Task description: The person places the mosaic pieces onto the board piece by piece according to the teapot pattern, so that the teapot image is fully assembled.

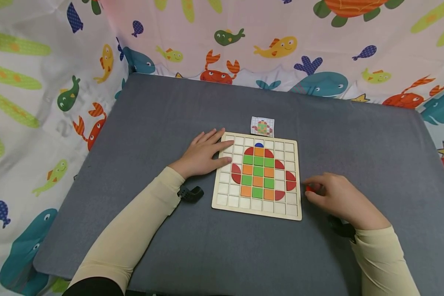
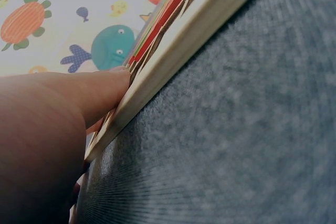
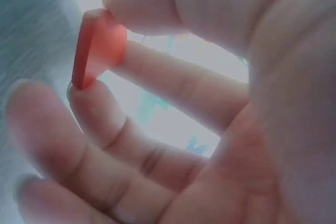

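Observation:
A square wooden grid board (image 1: 257, 211) lies on the table, its cells partly filled with orange and green square tiles (image 1: 258, 171), red quarter-circle tiles (image 1: 290, 181) and a blue rounded tile (image 1: 259, 145). My left hand (image 1: 203, 158) rests on the board's left edge with fingers spread; in the left wrist view its thumb (image 2: 107, 90) touches the rim. Just right of the board, my right hand (image 1: 336, 197) pinches a red curved tile (image 3: 100, 51) between thumb and fingers. A second bit of red shows beside the thumb tip; whether it is another tile, I cannot tell.
A small printed card (image 1: 262, 126) with a coloured grid pattern lies against the board's far edge. Grey cloth covers the table (image 1: 163, 119). A curtain with sea animals (image 1: 192, 33) hangs behind and along the left side.

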Demonstrator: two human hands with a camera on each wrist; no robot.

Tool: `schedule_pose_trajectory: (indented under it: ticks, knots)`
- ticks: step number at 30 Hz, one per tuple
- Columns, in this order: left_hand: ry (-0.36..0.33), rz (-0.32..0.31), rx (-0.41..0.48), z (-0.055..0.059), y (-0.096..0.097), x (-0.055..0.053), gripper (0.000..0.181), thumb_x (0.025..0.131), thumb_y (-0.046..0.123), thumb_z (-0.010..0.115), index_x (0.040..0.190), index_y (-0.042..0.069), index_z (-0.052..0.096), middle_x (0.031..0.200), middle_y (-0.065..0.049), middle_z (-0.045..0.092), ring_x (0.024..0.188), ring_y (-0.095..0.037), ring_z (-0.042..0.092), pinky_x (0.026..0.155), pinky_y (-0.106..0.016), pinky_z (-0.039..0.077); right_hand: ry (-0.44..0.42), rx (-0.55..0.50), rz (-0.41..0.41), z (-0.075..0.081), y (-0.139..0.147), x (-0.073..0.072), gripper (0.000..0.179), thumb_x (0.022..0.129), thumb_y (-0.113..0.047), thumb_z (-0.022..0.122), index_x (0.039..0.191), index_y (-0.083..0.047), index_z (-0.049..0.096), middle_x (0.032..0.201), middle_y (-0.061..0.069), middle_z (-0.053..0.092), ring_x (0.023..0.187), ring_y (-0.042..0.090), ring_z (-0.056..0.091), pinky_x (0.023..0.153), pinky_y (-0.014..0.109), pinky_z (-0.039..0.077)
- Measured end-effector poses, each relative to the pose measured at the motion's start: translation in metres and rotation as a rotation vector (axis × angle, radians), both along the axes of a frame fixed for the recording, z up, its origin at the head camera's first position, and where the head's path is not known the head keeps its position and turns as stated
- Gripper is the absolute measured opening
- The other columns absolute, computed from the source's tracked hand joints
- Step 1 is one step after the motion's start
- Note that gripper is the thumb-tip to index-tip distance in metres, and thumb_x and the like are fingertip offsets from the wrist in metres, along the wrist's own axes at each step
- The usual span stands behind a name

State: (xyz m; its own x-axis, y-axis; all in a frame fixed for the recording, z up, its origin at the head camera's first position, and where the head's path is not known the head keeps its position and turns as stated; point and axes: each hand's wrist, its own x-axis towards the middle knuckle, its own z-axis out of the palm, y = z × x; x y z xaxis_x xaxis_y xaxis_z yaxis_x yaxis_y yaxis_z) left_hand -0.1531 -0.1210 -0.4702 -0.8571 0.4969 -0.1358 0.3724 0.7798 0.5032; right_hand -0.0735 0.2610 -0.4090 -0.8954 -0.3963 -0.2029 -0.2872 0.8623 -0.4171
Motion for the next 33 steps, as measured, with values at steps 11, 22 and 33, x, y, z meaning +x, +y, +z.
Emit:
schedule_pose_trajectory:
  ticks: [11, 22, 33]
  knots:
    - [0.005, -0.002, 0.001, 0.002, 0.0, -0.001, 0.066, 0.105, 0.062, 0.052, 0.164, 0.036, 0.039, 0.177, 0.001, 0.012, 0.164, -0.022, 0.003, 0.131, -0.048, -0.005, -0.009, -0.036, 0.081, 0.012, -0.053, -0.02, 0.019, 0.093, -0.016, 0.075, 0.108, -0.004, 0.079, 0.081, 0.0, 0.068, 0.065, 0.013, 0.053, 0.055, 0.029, 0.044]
    - [0.005, 0.016, 0.053, 0.0, -0.001, -0.001, 0.055, 0.111, 0.054, 0.042, 0.161, 0.031, 0.046, 0.176, 0.0, 0.016, 0.164, -0.023, 0.007, 0.131, -0.048, -0.003, 0.025, -0.026, 0.157, 0.012, -0.124, -0.039, 0.018, 0.094, -0.021, 0.071, 0.104, -0.008, 0.079, 0.071, -0.002, 0.063, 0.059, 0.013, 0.053, 0.056, 0.031, 0.045]
    - [0.007, 0.033, 0.083, 0.002, 0.0, -0.001, 0.051, 0.115, 0.047, 0.033, 0.159, 0.028, 0.05, 0.175, -0.002, 0.02, 0.164, -0.024, 0.011, 0.131, -0.05, -0.001, 0.096, -0.048, 0.167, -0.002, -0.168, -0.051, 0.017, 0.095, -0.027, 0.071, 0.095, -0.011, 0.076, 0.066, -0.005, 0.062, 0.06, 0.013, 0.055, 0.055, 0.031, 0.047]
